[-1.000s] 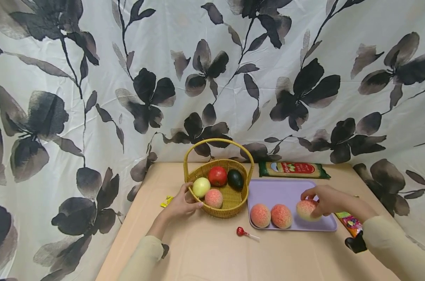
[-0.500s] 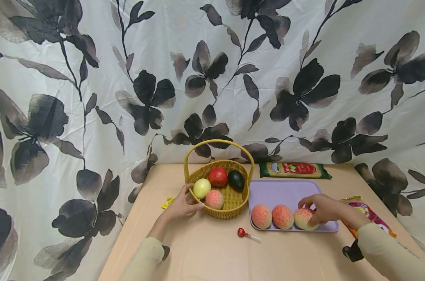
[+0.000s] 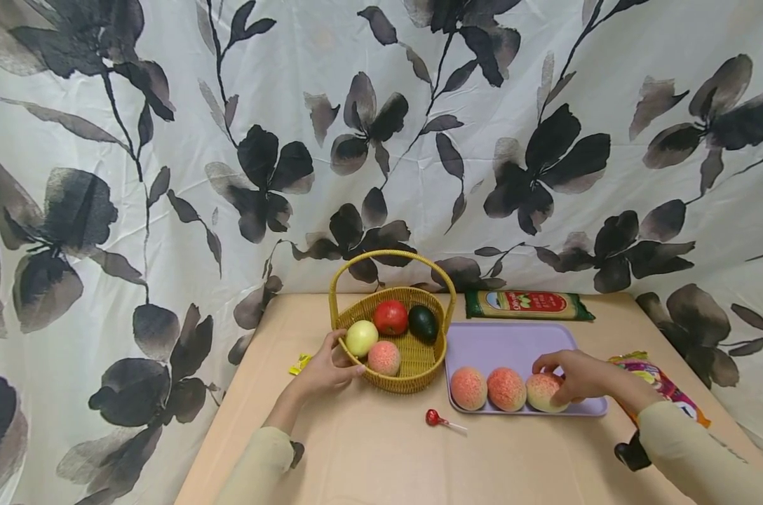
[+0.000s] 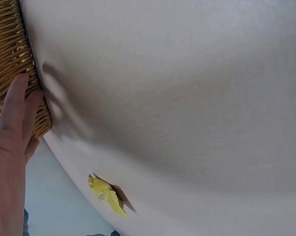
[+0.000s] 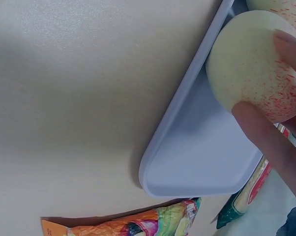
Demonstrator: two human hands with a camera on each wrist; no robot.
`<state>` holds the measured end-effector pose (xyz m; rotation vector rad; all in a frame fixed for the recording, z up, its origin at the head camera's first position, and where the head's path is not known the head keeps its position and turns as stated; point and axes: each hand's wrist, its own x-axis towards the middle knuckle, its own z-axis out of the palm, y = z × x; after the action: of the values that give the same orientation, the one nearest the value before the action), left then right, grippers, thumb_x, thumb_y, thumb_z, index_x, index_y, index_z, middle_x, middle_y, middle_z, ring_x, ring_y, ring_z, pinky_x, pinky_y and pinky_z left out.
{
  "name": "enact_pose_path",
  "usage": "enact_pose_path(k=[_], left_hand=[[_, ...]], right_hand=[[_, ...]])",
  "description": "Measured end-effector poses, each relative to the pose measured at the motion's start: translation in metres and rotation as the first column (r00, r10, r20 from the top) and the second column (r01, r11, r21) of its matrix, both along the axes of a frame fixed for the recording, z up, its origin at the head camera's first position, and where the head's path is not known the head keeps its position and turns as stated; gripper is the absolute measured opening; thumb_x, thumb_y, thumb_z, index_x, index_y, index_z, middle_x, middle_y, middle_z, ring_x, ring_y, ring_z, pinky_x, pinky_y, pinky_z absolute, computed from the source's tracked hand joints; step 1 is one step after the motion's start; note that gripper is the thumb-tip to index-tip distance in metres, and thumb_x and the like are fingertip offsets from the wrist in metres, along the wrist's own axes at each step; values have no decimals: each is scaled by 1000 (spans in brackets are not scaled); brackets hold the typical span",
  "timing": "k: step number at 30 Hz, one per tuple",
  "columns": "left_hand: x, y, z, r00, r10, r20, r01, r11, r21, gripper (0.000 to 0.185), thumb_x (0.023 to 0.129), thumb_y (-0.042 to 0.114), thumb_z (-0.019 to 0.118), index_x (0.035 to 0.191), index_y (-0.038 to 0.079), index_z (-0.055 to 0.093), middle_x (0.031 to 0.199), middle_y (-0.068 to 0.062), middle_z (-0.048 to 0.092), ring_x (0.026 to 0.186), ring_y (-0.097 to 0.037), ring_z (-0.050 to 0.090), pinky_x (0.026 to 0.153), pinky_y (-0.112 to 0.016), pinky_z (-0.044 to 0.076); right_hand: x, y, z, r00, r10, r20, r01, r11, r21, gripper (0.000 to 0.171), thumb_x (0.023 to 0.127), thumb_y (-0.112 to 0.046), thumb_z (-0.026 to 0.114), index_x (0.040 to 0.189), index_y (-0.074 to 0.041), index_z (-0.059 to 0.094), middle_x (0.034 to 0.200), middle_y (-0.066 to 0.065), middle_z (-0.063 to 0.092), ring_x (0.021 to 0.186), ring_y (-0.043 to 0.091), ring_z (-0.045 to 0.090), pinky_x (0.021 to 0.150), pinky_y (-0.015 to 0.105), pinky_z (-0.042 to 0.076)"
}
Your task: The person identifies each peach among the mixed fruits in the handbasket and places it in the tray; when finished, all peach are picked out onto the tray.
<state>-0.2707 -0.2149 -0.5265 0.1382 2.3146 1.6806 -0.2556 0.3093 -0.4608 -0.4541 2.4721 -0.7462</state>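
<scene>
My right hand (image 3: 574, 379) holds a pink-and-cream peach (image 5: 251, 64) between thumb and fingers at the front right of the lilac tray (image 3: 501, 344). Two more peaches, a left one (image 3: 468, 388) and a middle one (image 3: 506, 389), stand in line beside it. At the left my other hand (image 3: 326, 365) rests against the side of a yellow wicker basket (image 3: 413, 382); its straight fingers (image 4: 15, 105) lie along the weave in the left wrist view. In the basket are a pale green round fruit (image 3: 361, 338), a red tomato-like fruit (image 3: 390, 317), a dark avocado-like fruit (image 3: 423, 322) and a peach (image 3: 384, 358).
A green-and-red pasta packet (image 3: 527, 306) lies behind the tray. Right of the tray is a colourful snack bag (image 3: 662, 386), partly behind the right arm. A red lollipop (image 3: 433, 418) lies in front, and a small yellow wrapper (image 4: 106, 194) is left of the basket.
My right hand has brought its peach down and left, up against the middle peach on the tray, and has stayed there since half a second ago. The left hand and basket keep their place.
</scene>
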Motion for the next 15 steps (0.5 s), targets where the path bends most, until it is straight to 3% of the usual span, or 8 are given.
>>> enact_pose_path(k=[6, 10, 15], left_hand=[[0, -1, 0, 1000, -5, 4, 5, 1000, 9, 102, 84, 26, 90, 160, 15, 22, 173, -23, 8, 141, -46, 52, 87, -31, 58], [0, 0, 0, 1000, -2, 1, 2, 1000, 1, 103, 84, 27, 90, 160, 15, 22, 173, -23, 9, 141, -45, 52, 89, -32, 58], [0, 0, 0, 1000, 2, 1, -2, 1000, -4, 104, 83, 28, 91, 160, 16, 23, 173, -23, 9, 140, -45, 53, 89, -33, 59]], right_hand=[[0, -1, -2, 992, 78, -99, -74, 996, 41, 53, 75, -10, 91, 123, -10, 69, 113, 6, 66, 100, 26, 57, 88, 52, 54], [1, 0, -3, 991, 83, -107, -79, 996, 45, 56, 74, -11, 91, 125, -7, 69, 117, 9, 67, 106, 30, 61, 93, 61, 54], [2, 0, -2, 987, 99, -127, -94, 995, 46, 58, 74, -11, 92, 126, -4, 68, 121, 14, 69, 109, 36, 64, 95, 64, 53]])
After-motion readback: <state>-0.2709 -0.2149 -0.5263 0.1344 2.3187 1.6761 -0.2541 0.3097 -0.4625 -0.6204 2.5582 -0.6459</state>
